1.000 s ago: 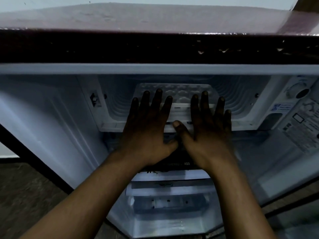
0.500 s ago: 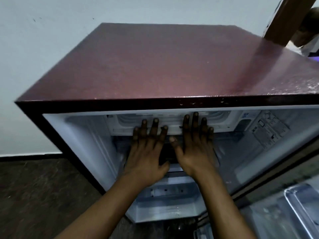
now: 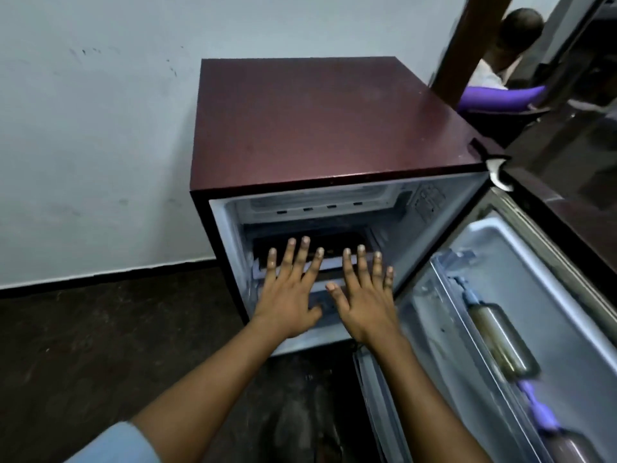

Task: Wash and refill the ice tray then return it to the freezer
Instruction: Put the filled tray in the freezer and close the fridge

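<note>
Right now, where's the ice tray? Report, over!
Left hand open, right hand open, both empty. Ice tray not visible. Fridge door swung open at right.

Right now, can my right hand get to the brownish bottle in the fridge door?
Probably yes. The door stands wide open, the bottle sits in its shelf just right of your open right hand, and nothing lies between them.

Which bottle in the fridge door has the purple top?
The near bottle, at the picture's bottom right corner. The far bottle, further along the door, has a light blue top instead.
</note>
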The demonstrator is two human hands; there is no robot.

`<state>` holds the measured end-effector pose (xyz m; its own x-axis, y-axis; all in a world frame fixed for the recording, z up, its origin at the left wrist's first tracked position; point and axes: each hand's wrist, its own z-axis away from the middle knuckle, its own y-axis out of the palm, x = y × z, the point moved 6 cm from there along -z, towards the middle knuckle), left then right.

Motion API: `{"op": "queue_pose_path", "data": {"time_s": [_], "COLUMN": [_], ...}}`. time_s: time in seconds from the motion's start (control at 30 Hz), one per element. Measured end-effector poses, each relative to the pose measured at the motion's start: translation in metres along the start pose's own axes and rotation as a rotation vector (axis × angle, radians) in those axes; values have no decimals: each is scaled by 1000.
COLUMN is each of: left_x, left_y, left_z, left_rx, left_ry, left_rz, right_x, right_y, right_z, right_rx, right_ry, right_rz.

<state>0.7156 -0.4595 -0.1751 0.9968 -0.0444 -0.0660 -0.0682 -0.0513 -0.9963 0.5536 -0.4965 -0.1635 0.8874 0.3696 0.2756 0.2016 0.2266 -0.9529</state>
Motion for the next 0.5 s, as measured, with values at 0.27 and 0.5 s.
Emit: {"op": "queue_pose_path", "data": {"time_s": [0.27,0.5], "left_x": [-55,-137], "left_y": [-66,-113], "left_z": [42,49], "left_rx": [-54,-136], "left_ry": [304,677], "left_rz": [-26,-4], "right_x": [12,-13], "right_y": [-69,-111], "right_z": [127,231], "right_rx": [-214,-374], "right_ry": [123,353], "right_rz": [-19,134]}}
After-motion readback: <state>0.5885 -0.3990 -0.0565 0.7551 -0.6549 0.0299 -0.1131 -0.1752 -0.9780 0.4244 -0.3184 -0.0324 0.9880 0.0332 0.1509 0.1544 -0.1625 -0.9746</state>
